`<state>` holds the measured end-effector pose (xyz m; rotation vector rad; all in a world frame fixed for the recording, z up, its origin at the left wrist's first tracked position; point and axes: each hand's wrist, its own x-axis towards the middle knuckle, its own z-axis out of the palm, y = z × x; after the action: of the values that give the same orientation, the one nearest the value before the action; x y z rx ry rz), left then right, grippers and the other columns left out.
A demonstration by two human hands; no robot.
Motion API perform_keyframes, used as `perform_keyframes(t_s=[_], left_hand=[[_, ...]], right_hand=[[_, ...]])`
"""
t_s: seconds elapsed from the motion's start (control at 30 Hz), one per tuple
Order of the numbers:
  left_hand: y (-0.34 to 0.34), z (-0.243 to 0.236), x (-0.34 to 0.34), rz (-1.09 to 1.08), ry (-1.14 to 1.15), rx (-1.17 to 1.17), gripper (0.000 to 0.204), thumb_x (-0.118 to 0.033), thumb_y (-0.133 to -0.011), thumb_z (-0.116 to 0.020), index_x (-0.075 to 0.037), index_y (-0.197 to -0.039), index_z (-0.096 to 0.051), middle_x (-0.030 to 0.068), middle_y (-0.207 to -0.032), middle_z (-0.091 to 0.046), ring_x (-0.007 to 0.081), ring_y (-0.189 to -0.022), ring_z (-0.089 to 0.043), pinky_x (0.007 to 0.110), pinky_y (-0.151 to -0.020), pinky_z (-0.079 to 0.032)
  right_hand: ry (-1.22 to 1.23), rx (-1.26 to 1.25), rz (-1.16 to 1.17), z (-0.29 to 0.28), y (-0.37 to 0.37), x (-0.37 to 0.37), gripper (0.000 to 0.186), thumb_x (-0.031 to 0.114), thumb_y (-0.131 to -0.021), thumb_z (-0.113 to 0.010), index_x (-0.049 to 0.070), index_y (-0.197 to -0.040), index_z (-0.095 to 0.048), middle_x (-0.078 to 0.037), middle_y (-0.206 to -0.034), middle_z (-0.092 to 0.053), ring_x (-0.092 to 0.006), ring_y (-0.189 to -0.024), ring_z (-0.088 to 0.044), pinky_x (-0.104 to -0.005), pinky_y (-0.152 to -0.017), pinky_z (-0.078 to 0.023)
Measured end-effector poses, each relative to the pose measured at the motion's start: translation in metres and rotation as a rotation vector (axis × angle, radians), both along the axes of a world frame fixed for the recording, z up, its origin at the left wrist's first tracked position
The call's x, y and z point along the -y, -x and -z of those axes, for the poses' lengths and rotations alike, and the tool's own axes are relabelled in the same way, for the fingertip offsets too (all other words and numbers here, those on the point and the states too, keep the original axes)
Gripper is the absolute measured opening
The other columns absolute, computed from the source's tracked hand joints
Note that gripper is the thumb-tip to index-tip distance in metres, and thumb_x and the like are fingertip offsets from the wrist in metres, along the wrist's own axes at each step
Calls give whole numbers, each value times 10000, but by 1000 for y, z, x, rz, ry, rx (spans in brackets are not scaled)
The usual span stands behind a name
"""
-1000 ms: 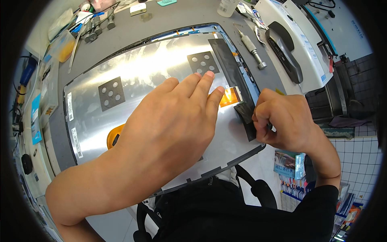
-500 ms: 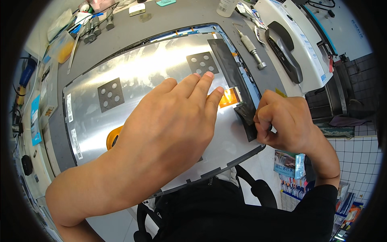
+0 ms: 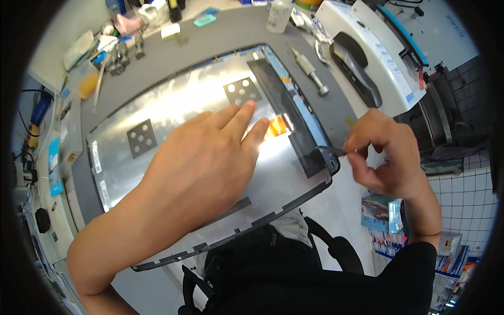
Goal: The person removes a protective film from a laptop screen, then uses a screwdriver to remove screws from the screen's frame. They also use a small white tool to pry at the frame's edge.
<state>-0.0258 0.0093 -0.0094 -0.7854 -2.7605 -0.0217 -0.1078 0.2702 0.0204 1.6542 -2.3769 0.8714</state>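
A large silver display panel with a thin black frame lies back side up on the grey mat. My left hand rests flat on its metal back, fingers stretched out towards the orange film patch. Wide black tape runs down the panel's right side, and beside it a blue-grey edge strip shows. Just off the right corner, my right hand is closed in a pinch on the end of a thin dark strip, which lifts away from the panel's edge. How far the strip stays attached is blurred.
A pen-shaped metal tool lies right of the panel, near a black handheld device and a white machine. A clear bottle and a teal block stand at the back. Metal cylinders sit back left.
My right hand has moved right, away from the panel's edge, drawing the dark strip outwards. The left hand stays flat on the panel; the whole view has shifted slightly.
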Motion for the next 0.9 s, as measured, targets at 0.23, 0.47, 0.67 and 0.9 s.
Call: perform_keyframes(t_s=[0.23, 0.47, 0.67, 0.9], left_hand=[[3, -21, 5, 19, -82, 51, 410, -54, -840, -547, 33, -1239, -583, 237, -1306, -577, 338, -1149, -605, 396, -978, -480], [-37, -54, 45, -243, -223, 54, 506, 41, -762, -580, -79, -1254, -594, 123, -1387, -545, 329, -1202, -565, 407, -992, -471], [-78, -57, 91, -374, -457, -68, 499, 117, -772, -470, -47, -1222, -610, 138, -1346, -583, 338, -1182, -585, 368, -964, -465], [-85, -25, 126, -347, -632, -217, 410, 91, -771, -475, -29, -1130, -634, 134, -1263, -627, 321, -1132, -611, 366, -963, -461]], right_hand=[[132, 346, 267, -26, 58, -12, 223, 22, -902, -586, 49, -1106, -671, 46, -849, -596, 3, -663, -478, -164, -573, -376], [162, 580, 215, -18, 107, 19, 105, 38, -904, -561, 21, -969, -642, 37, -781, -592, -3, -655, -493, -175, -575, -394], [63, 490, 60, -24, 122, 90, 101, 124, -842, -663, 56, -906, -626, 31, -799, -588, -25, -664, -500, -203, -574, -387], [-17, 580, 33, -37, 128, 169, 104, 155, -852, -684, 78, -887, -623, 27, -780, -627, -29, -685, -574, -213, -549, -403]])
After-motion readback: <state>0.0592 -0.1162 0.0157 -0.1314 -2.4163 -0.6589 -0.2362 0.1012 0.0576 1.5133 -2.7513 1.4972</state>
